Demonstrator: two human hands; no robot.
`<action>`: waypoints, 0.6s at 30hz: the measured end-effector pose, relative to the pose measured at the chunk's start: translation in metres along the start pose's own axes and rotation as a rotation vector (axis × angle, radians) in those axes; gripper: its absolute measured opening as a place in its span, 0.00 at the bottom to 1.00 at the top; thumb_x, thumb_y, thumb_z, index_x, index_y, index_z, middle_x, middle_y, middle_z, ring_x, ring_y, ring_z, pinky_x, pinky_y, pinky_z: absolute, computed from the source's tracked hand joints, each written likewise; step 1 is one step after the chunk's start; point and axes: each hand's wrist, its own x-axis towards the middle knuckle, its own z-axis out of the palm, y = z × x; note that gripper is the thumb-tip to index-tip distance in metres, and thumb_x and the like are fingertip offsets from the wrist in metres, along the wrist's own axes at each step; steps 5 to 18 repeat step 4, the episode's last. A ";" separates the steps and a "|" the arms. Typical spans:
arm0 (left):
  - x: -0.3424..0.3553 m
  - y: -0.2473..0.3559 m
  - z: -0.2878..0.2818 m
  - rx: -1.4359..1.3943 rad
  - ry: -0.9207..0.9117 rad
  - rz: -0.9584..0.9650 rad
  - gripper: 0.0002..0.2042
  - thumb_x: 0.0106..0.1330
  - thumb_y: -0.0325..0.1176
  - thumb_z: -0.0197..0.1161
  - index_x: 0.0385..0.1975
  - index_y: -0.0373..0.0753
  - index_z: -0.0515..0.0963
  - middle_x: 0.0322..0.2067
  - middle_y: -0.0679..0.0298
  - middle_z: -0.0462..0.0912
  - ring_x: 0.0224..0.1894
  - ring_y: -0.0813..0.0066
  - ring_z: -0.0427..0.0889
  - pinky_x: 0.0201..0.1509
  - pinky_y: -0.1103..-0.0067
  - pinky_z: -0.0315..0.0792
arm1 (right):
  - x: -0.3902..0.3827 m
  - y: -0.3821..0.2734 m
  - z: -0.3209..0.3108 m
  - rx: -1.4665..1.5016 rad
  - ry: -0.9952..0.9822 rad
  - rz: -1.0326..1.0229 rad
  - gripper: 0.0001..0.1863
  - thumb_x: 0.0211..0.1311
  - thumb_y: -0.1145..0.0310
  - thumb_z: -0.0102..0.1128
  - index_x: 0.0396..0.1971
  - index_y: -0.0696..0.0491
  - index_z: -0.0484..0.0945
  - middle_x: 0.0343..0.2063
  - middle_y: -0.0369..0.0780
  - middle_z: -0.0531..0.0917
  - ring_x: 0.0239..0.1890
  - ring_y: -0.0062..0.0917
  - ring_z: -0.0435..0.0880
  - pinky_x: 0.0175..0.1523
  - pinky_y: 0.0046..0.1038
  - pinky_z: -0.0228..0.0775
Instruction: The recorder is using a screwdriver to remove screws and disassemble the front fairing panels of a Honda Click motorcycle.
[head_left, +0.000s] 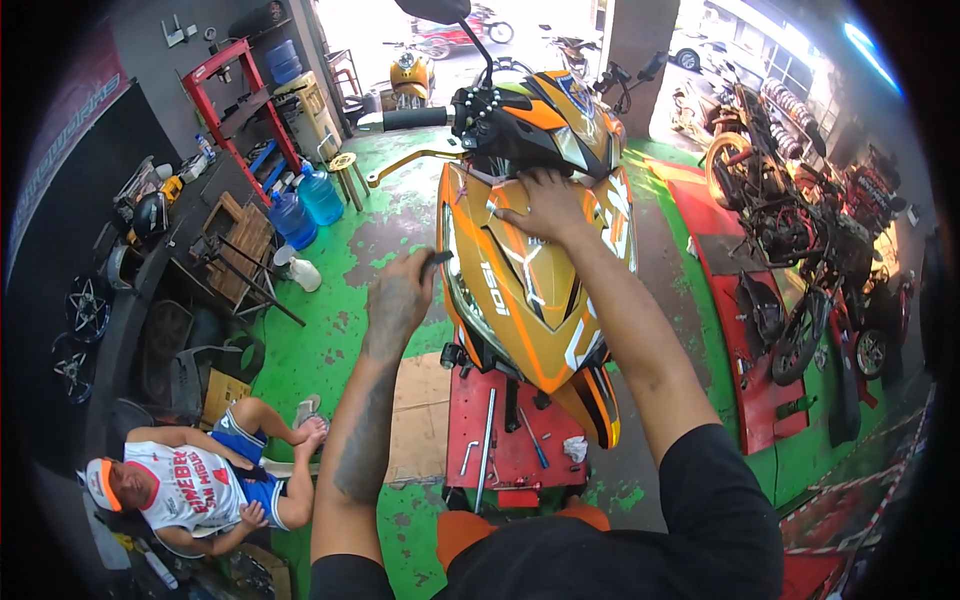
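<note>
An orange and black scooter point(520, 270) stands in front of me on a red lift stand point(510, 450), its front fairing facing me. My right hand point(545, 205) lies flat on the top of the orange front panel, just below the headlight cowl. My left hand point(400, 300) is at the left edge of the fairing, closed around a small dark tool point(436, 258) whose tip points toward the panel. The black handlebar grip point(415, 118) sticks out to the left above.
Loose hand tools point(487, 440) lie on the red stand. A person point(200, 480) sits on the green floor at lower left. Blue water jugs point(305, 205), a red rack point(235, 100) and wheels point(85, 310) stand left; stripped motorcycles point(790, 220) on the right.
</note>
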 end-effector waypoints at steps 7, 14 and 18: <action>0.060 0.005 0.009 0.224 -0.125 -0.037 0.13 0.69 0.38 0.64 0.49 0.42 0.83 0.39 0.51 0.86 0.40 0.49 0.85 0.45 0.60 0.78 | 0.009 -0.010 0.003 0.043 -0.057 0.054 0.45 0.57 0.32 0.62 0.67 0.49 0.72 0.69 0.48 0.68 0.72 0.48 0.62 0.75 0.51 0.52; 0.060 0.005 0.009 0.224 -0.125 -0.037 0.13 0.69 0.38 0.64 0.49 0.42 0.83 0.39 0.51 0.86 0.40 0.49 0.85 0.45 0.60 0.78 | 0.009 -0.010 0.003 0.043 -0.057 0.054 0.45 0.57 0.32 0.62 0.67 0.49 0.72 0.69 0.48 0.68 0.72 0.48 0.62 0.75 0.51 0.52; 0.060 0.005 0.009 0.224 -0.125 -0.037 0.13 0.69 0.38 0.64 0.49 0.42 0.83 0.39 0.51 0.86 0.40 0.49 0.85 0.45 0.60 0.78 | 0.009 -0.010 0.003 0.043 -0.057 0.054 0.45 0.57 0.32 0.62 0.67 0.49 0.72 0.69 0.48 0.68 0.72 0.48 0.62 0.75 0.51 0.52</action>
